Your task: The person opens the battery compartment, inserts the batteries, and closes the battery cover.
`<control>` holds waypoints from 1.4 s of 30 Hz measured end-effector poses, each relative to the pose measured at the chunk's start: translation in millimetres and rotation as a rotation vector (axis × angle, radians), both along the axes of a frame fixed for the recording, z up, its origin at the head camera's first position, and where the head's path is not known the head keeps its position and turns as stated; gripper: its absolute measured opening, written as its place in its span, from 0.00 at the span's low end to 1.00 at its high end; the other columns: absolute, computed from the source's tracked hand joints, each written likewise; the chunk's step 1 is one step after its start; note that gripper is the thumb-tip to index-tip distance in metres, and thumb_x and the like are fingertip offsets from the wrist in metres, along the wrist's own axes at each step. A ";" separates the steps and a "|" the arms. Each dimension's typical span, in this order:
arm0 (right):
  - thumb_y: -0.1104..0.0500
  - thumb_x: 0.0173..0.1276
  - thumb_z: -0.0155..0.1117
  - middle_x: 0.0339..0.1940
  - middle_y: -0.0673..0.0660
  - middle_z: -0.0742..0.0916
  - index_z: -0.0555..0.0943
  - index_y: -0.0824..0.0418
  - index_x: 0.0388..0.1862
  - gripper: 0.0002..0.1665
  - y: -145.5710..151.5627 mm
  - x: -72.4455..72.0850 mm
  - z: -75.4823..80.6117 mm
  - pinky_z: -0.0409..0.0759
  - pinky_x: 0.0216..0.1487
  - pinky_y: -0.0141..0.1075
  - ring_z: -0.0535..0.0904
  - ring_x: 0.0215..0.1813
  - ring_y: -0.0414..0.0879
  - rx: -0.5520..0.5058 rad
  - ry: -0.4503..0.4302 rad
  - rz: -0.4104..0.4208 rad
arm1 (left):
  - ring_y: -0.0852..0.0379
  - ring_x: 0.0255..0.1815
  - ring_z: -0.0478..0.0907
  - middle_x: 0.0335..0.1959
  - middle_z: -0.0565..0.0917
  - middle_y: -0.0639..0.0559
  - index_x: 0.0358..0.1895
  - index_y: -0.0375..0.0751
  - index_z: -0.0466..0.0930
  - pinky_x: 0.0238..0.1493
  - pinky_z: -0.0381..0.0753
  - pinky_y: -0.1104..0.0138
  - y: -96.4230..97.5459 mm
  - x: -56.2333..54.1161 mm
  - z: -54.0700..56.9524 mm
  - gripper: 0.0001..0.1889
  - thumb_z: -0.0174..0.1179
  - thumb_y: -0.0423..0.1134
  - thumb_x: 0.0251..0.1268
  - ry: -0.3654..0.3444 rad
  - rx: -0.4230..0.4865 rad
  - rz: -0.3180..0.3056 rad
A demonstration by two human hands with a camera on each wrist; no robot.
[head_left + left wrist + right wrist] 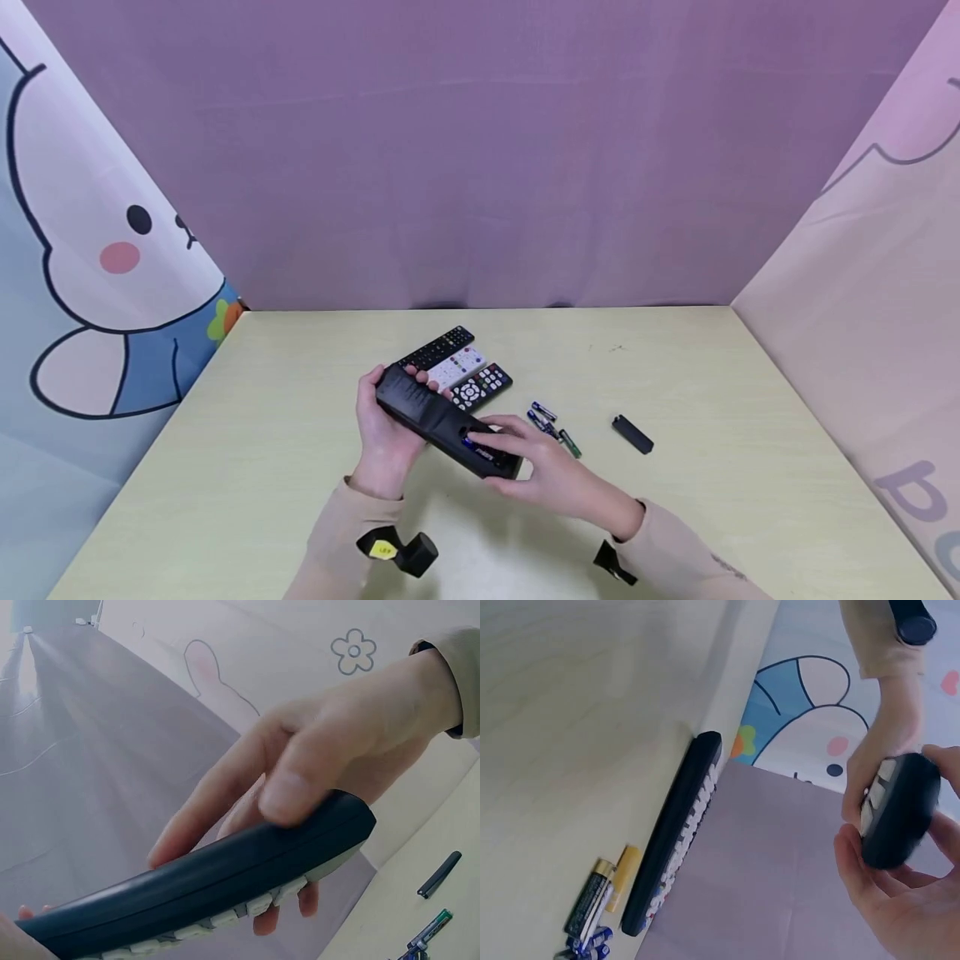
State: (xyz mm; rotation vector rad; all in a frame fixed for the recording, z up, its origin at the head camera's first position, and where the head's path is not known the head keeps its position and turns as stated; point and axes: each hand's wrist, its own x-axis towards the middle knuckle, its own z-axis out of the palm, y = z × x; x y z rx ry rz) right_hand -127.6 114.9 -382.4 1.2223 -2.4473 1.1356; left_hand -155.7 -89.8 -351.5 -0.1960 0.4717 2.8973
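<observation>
My left hand (386,446) grips the upper end of a black remote control (420,407), which is held above the table with its back facing up. A blue battery (482,451) lies in the uncovered battery compartment near the lower end. My right hand (555,475) holds that lower end, one fingertip at the battery and the thumb along the near edge. In the left wrist view, fingertips of the right hand (345,742) show below the button side of the remote control (202,889).
Beyond the hands lie a black remote (444,343), a white remote (461,365) and a black remote with white buttons (487,384). Several loose batteries (568,444) sit right of them. Further right is a black battery cover (633,434). Cloth panels (480,167) enclose the table.
</observation>
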 end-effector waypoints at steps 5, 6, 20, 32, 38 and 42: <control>0.59 0.57 0.62 0.50 0.55 0.79 0.78 0.59 0.49 0.18 12.0 -4.6 5.2 0.74 0.49 0.40 0.74 0.51 0.49 -0.047 -0.099 -0.030 | 0.55 0.28 0.67 0.26 0.71 0.51 0.32 0.42 0.65 0.41 0.66 0.62 -3.1 1.3 0.2 0.18 0.36 0.53 0.63 0.001 -0.003 0.008; 0.61 0.58 0.61 0.48 0.55 0.80 0.78 0.59 0.47 0.16 15.2 -6.3 5.5 0.74 0.48 0.39 0.75 0.50 0.48 -0.060 -0.105 -0.030 | 0.55 0.28 0.67 0.25 0.71 0.51 0.32 0.42 0.65 0.41 0.66 0.62 -4.0 1.5 0.2 0.18 0.36 0.53 0.63 -0.003 -0.002 0.009; 0.67 0.60 0.56 0.39 0.58 0.83 0.78 0.64 0.43 0.12 66.9 -39.5 -8.0 0.77 0.38 0.34 0.78 0.37 0.45 0.019 -0.350 -0.224 | 0.54 0.28 0.67 0.25 0.72 0.50 0.31 0.42 0.66 0.41 0.67 0.62 -12.4 1.9 -1.5 0.17 0.38 0.53 0.62 -0.010 0.020 0.020; 0.68 0.57 0.57 0.37 0.61 0.82 0.77 0.69 0.43 0.14 84.1 -47.1 -33.9 0.76 0.34 0.31 0.78 0.35 0.48 0.150 -0.463 -0.276 | 0.54 0.28 0.68 0.25 0.72 0.50 0.32 0.42 0.65 0.42 0.67 0.61 -14.8 2.7 -2.7 0.17 0.40 0.53 0.62 -0.022 0.026 0.025; 0.69 0.54 0.58 0.33 0.58 0.83 0.78 0.67 0.42 0.14 85.6 -48.7 -42.3 0.76 0.32 0.33 0.77 0.33 0.46 0.213 -0.491 -0.334 | 0.54 0.29 0.67 0.25 0.72 0.50 0.32 0.42 0.65 0.44 0.66 0.61 -16.8 3.0 -3.3 0.17 0.39 0.53 0.62 -0.008 0.017 0.020; 0.69 0.53 0.60 0.29 0.55 0.82 0.77 0.69 0.41 0.15 84.3 -48.3 -46.8 0.76 0.30 0.31 0.77 0.30 0.44 0.232 -0.497 -0.346 | 0.54 0.29 0.67 0.25 0.72 0.50 0.32 0.42 0.65 0.44 0.66 0.61 -17.7 3.4 -3.9 0.17 0.39 0.53 0.62 -0.005 0.009 0.021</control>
